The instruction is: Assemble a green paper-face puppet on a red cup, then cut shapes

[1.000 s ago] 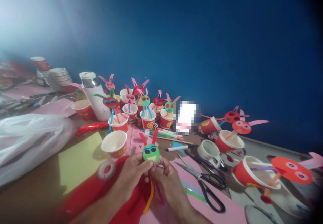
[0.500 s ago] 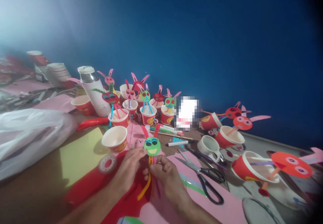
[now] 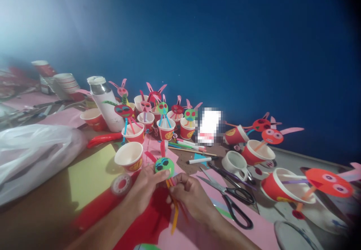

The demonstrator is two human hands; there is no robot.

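Note:
A green paper bunny face (image 3: 164,165) with red ears and dark eyes is held between both hands above red paper (image 3: 146,223). My left hand (image 3: 146,188) pinches the face's lower left edge. My right hand (image 3: 189,197) is closed around the orange and red paper strips (image 3: 175,214) that hang below the face. An empty red paper cup (image 3: 129,156) stands just left of the face.
Several red cups with bunny faces (image 3: 158,118) stand at the back, more lie tipped at right (image 3: 284,191). Scissors (image 3: 229,199), a white mug (image 3: 235,165), markers (image 3: 200,161), a tape roll (image 3: 121,184), a white bottle (image 3: 105,105), yellow paper (image 3: 90,173) and a plastic bag (image 3: 34,156) surround the hands.
The green face has tilted to the left and dropped slightly. The strips under it have swung from left to right, and my right hand has slid a little lower on them.

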